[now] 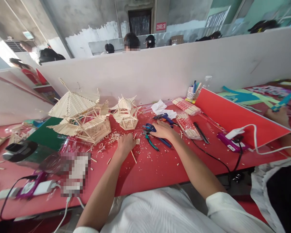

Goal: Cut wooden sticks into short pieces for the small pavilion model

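Observation:
My left hand (126, 144) is closed low over the red table, its fingers curled round a small piece of thin wooden sticks (137, 141) that pokes out at its right side. A loose stick (134, 157) lies just below. My right hand (163, 130) reaches over a cluster of pliers, fingers stretched out and apart. Blue-handled pliers (164, 142) run beneath it, and teal-handled pliers (151, 143) lie to its left. Another dark blue pair (169, 119) is behind it. Beyond my left hand stands a small stick pavilion (126, 113), with a larger one (80, 116) to its left.
Wood scraps (111, 138) litter the red table (155, 174). Bagged sticks (188, 124), a black marker-like tool (201, 132) and a purple power strip (229, 142) lie right. A bottle (36, 155) lies left. A white partition (160, 76) closes the back. A co-worker's hand (278, 116) is far right.

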`<act>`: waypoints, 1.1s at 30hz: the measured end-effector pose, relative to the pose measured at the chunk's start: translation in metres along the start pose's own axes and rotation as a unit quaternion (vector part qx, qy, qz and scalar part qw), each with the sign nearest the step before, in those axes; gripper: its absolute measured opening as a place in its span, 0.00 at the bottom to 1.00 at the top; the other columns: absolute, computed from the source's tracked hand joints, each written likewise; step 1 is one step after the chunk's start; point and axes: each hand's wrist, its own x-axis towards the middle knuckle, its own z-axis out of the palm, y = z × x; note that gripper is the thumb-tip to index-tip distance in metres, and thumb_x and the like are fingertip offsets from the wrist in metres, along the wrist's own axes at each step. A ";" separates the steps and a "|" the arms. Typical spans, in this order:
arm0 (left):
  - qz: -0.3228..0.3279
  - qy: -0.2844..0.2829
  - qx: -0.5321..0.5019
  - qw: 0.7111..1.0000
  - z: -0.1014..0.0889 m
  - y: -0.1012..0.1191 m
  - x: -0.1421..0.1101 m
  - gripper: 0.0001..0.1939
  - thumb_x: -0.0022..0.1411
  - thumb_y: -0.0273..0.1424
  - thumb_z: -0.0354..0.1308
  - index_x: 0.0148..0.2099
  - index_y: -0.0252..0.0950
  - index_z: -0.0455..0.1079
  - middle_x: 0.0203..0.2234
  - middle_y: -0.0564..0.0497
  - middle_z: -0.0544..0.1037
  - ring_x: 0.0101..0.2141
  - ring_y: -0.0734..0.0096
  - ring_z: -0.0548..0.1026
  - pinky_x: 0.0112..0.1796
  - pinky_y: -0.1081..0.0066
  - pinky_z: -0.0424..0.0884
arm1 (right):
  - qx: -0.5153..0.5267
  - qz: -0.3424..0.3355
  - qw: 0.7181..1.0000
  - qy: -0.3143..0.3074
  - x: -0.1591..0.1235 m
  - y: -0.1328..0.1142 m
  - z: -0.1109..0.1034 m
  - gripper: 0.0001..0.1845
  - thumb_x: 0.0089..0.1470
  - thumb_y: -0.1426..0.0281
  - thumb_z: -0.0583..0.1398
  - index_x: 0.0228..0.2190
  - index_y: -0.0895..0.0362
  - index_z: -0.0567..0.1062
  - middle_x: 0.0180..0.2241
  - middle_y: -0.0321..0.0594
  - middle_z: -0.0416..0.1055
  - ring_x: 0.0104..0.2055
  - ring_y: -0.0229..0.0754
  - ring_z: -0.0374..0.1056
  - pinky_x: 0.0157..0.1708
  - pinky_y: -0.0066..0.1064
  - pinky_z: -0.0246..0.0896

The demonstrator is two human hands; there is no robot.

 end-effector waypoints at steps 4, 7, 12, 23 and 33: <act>0.005 0.010 -0.006 1.000 0.005 -0.002 0.003 0.10 0.63 0.32 0.55 0.41 0.34 0.76 0.35 0.39 0.82 0.40 0.54 0.80 0.40 0.66 0.70 | -0.001 -0.007 1.000 0.000 -0.002 -0.001 0.001 0.31 0.60 0.50 0.57 0.54 0.61 0.70 0.56 0.62 0.67 0.58 0.64 0.64 0.51 0.48 0.61; 0.006 0.004 -0.005 1.000 0.005 -0.003 0.004 0.09 0.62 0.31 0.55 0.40 0.35 0.75 0.35 0.40 0.82 0.40 0.56 0.80 0.40 0.67 0.69 | -0.007 -0.019 1.000 0.024 -0.006 -0.003 -0.002 0.32 0.61 0.49 0.57 0.55 0.61 0.69 0.55 0.62 0.67 0.59 0.64 0.63 0.52 0.47 0.60; 0.008 -0.013 -0.023 1.000 -0.002 -0.002 0.001 0.08 0.62 0.32 0.56 0.39 0.36 0.75 0.35 0.40 0.82 0.40 0.55 0.80 0.40 0.66 0.69 | 0.004 -0.041 0.993 0.107 -0.010 -0.013 -0.014 0.26 0.65 0.57 0.55 0.56 0.61 0.70 0.52 0.58 0.70 0.56 0.58 0.65 0.54 0.44 0.58; 0.059 0.087 -0.232 0.967 -0.019 -0.008 -0.003 0.04 0.57 0.30 0.59 0.29 0.38 0.70 0.24 0.53 0.77 0.25 0.70 0.72 0.29 0.72 0.60 | 0.263 -0.102 0.955 0.096 -0.017 -0.042 -0.023 0.12 0.63 0.64 0.58 0.41 0.56 0.78 0.37 0.42 0.80 0.38 0.43 0.75 0.39 0.31 0.63; 0.120 0.118 -0.483 0.859 -0.014 -0.004 -0.002 0.11 0.60 0.38 0.58 0.31 0.36 0.69 0.23 0.54 0.74 0.25 0.74 0.70 0.29 0.75 0.64 | 0.578 -0.154 0.801 0.010 -0.007 -0.057 -0.003 0.09 0.55 0.72 0.61 0.40 0.59 0.75 0.35 0.42 0.79 0.36 0.44 0.78 0.38 0.33 0.72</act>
